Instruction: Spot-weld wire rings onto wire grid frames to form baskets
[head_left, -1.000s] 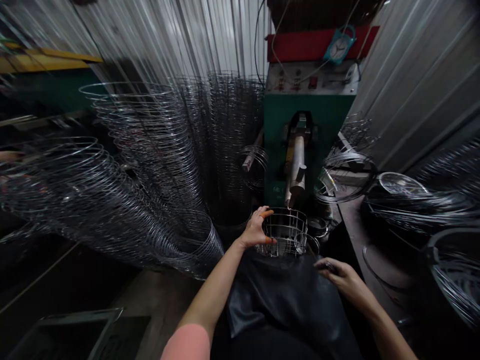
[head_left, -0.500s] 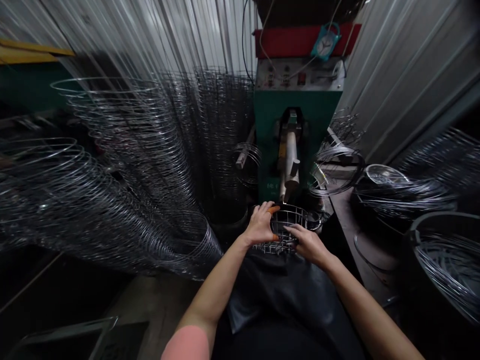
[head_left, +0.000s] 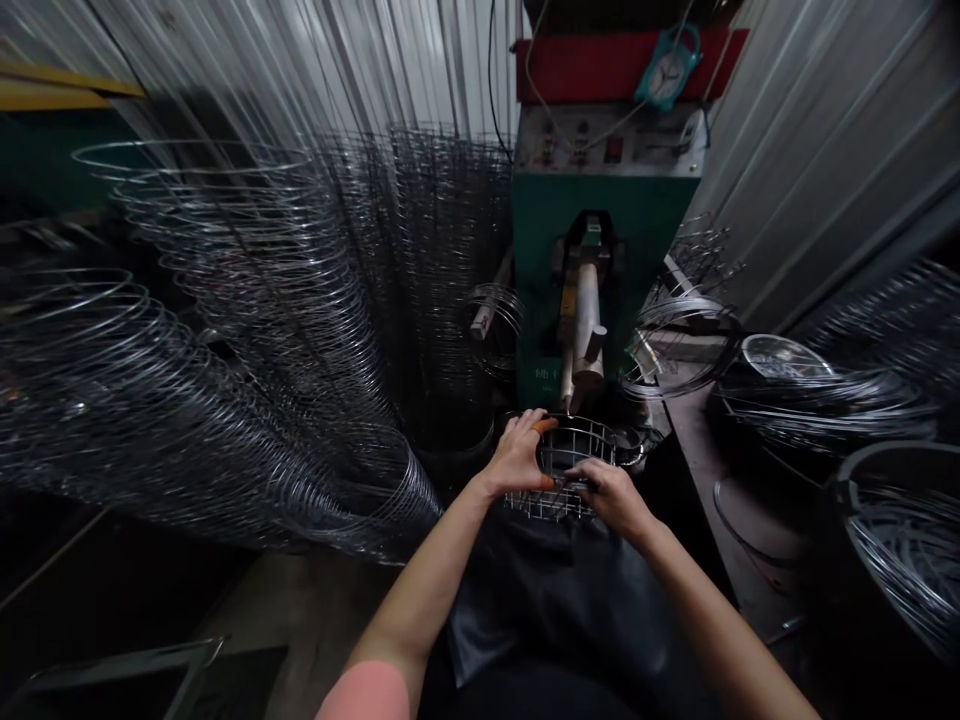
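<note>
A round wire basket [head_left: 598, 445] rests in front of me, at the foot of a green welding machine [head_left: 537, 260]. My left hand [head_left: 516, 458], with orange coverings on its thumb and a finger, grips the basket's left side. Against the near side of the basket, my right hand [head_left: 613, 495] has its fingers curled and pressed together on the wire; its fingertips are partly hidden. The machine's pointed metal electrode [head_left: 568, 390] comes down to the basket's far rim. A black apron [head_left: 555, 600] covers my lap just below the basket.
Tall stacks of wire rings [head_left: 255, 260] fill the left side. Wire coils [head_left: 825, 390] lie on the right, beyond a bench [head_left: 697, 460]. A dark bucket [head_left: 862, 465] holding wire pieces stands at the right edge. A blue clock [head_left: 667, 72] hangs on the machine.
My right hand's fingers have curled in from a stretched pointing pose and drawn together at the basket's near side. My left hand keeps its hold. The view has shifted slightly.
</note>
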